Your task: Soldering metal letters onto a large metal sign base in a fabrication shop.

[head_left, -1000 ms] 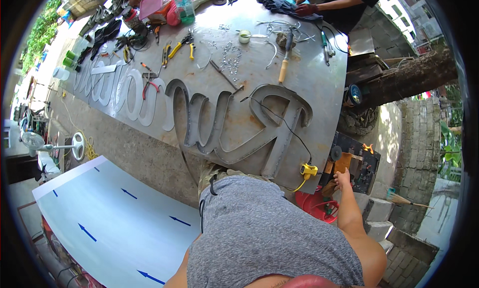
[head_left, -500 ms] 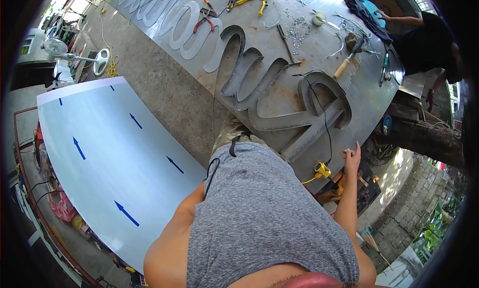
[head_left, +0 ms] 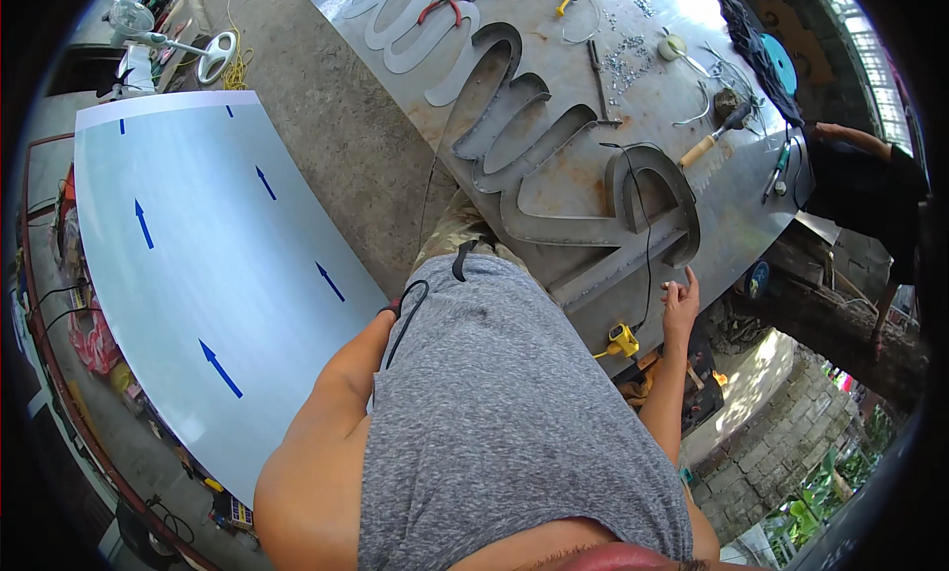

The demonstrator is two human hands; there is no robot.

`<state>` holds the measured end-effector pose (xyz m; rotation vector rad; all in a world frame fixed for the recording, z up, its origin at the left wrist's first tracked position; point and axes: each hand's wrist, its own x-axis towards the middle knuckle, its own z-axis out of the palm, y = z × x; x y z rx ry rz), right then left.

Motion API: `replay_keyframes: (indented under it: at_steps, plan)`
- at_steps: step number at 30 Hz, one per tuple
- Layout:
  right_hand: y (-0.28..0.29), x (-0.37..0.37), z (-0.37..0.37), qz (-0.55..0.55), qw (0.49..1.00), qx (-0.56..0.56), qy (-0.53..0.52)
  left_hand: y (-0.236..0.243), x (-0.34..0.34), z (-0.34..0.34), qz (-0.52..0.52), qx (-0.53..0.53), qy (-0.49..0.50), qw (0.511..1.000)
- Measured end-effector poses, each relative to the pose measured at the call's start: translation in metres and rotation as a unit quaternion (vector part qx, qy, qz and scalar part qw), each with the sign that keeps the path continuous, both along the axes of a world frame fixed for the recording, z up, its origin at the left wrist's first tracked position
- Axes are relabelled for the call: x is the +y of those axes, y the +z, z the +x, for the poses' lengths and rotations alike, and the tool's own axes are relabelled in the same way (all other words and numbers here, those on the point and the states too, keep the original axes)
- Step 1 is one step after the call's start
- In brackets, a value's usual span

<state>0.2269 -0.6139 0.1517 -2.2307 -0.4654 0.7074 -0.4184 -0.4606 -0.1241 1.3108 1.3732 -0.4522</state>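
My right hand (head_left: 680, 306) is at the near right edge of the metal table (head_left: 732, 235), index finger stretched out and the other fingers partly curled, with nothing visible in it. Just beyond its fingertip stands a script-shaped metal channel letter piece (head_left: 554, 210), its upright walls bent into joined letters. A black cord (head_left: 647, 235) runs over the letters down to a yellow power socket (head_left: 621, 341) at the table edge. My left hand (head_left: 393, 306) is low at my side beside the shirt, its fingers hidden. A black looped cord (head_left: 420, 309) hangs next to it.
Left lies a large glossy pale-blue sheet (head_left: 227, 274) with blue arrows. Flat cut letters (head_left: 415, 37), red-handled pliers (head_left: 440, 10), a wooden-handled hammer (head_left: 707, 146) and scattered metal bits (head_left: 625, 62) lie on the table. Another person's arm (head_left: 850, 141) reaches in at the far right.
My view has shifted, so the table and letters sit higher and further right. My right hand stays near the table edge, now closer to the letters; my left arm shows more.
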Motion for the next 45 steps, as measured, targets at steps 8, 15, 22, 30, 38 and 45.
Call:
replay_keyframes:
  at_steps: [8,15,22,30,38,45]
  plan:
    - [-0.006,0.0,-0.007,0.02,1.0,0.017,0.007,-0.011,0.012,-0.006,-0.01,-0.007,-0.039,0.999]
    - [-0.013,0.003,-0.015,0.025,0.999,0.034,0.015,-0.021,0.016,-0.012,-0.014,-0.011,-0.052,0.998]
    - [-0.017,0.009,-0.024,0.024,0.998,0.056,0.03,0.014,0.012,0.006,0.068,-0.051,0.09,0.992]
    - [-0.021,0.011,-0.038,0.02,0.997,0.053,0.052,0.209,0.138,0.103,0.182,0.001,-0.115,0.976]
    - [-0.012,0.038,-0.044,0.002,0.997,0.014,0.082,0.56,0.212,0.267,0.717,-0.3,-0.252,0.576]
    - [-0.013,0.046,-0.042,0.014,0.994,0.003,0.106,0.675,0.166,0.28,0.608,-0.34,-0.483,0.531]
